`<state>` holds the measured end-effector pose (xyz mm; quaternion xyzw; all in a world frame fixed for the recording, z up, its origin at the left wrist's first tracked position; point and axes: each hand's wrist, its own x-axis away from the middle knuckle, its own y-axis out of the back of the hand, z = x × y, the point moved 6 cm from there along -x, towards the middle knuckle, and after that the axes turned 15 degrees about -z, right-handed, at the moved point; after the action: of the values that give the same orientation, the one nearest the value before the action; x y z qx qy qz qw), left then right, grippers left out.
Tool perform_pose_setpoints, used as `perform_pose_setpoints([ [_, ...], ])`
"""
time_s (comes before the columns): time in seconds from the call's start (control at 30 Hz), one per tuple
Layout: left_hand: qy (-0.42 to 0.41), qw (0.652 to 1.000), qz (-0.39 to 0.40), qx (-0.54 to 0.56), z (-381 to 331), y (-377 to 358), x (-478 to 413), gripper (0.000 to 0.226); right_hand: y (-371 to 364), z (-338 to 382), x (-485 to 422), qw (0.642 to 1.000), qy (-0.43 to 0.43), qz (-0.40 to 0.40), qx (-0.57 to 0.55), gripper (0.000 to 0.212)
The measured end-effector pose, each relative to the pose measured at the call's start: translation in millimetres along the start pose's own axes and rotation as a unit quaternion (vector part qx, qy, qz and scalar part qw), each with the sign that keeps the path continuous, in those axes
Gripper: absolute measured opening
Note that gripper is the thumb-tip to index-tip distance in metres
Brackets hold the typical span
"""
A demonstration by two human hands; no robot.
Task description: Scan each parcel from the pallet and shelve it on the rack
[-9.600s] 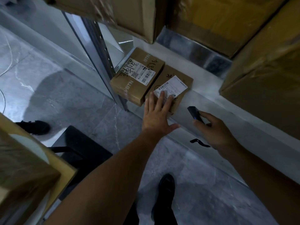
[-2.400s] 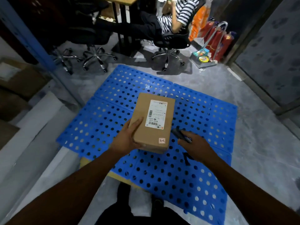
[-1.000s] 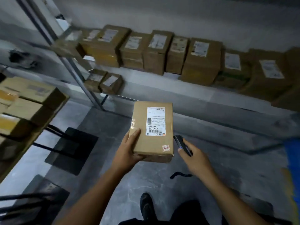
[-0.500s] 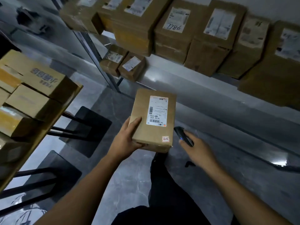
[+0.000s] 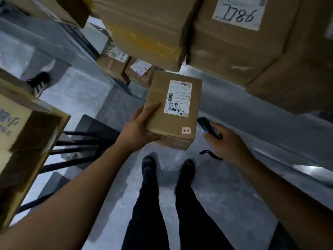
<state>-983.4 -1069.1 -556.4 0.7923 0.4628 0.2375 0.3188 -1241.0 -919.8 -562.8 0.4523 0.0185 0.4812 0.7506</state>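
The cardboard parcel (image 5: 173, 112) is gripped at its near-left corner by the left hand (image 5: 139, 131) — label up, probably for scanning — before the rack's lower shelf (image 5: 252, 112), while the handheld scanner (image 5: 210, 128) is clasped in the right hand (image 5: 226, 143).

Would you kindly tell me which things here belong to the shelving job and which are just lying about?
Job: brown cardboard parcel with white label, gripped by the left hand; black handheld scanner in the right hand; grey metal rack shelf.
Lying about: black metal frame on the floor; tan cartons stacked at left; someone's black-and-white shoe.
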Motion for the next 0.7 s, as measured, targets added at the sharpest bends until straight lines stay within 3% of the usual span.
perform_pose_setpoints([
  [0.23,-0.051,0.998,0.025,0.031,74.6,-59.2,-93.5,0.108,-59.9,-25.3,-81.1,0.997,-0.039,-0.064,-0.001,0.037],
  [0.33,-0.069,0.997,0.011,0.043,97.1,-78.8,-123.8,0.106,-83.5,-26.4,-115.6,0.995,-0.049,-0.077,-0.029,0.043],
  [0.4,-0.076,0.997,-0.017,0.009,109.8,-85.3,-140.6,0.105,-97.6,-22.8,-136.0,0.993,-0.066,-0.082,-0.048,0.049],
  [0.5,-0.097,0.982,-0.093,-0.132,129.2,-84.1,-169.1,0.101,-119.7,-11.2,-160.8,0.991,-0.073,-0.093,-0.067,0.045],
  [0.57,-0.125,0.974,-0.115,-0.147,132.3,-86.8,-187.1,0.099,-131.9,-4.1,-175.2,0.988,-0.084,-0.103,-0.078,0.038],
  [0.7,-0.169,0.971,-0.101,-0.133,129.6,-101.4,-204.7,0.111,-131.0,6.8,-197.0,0.988,-0.088,-0.116,-0.053,0.046],
])
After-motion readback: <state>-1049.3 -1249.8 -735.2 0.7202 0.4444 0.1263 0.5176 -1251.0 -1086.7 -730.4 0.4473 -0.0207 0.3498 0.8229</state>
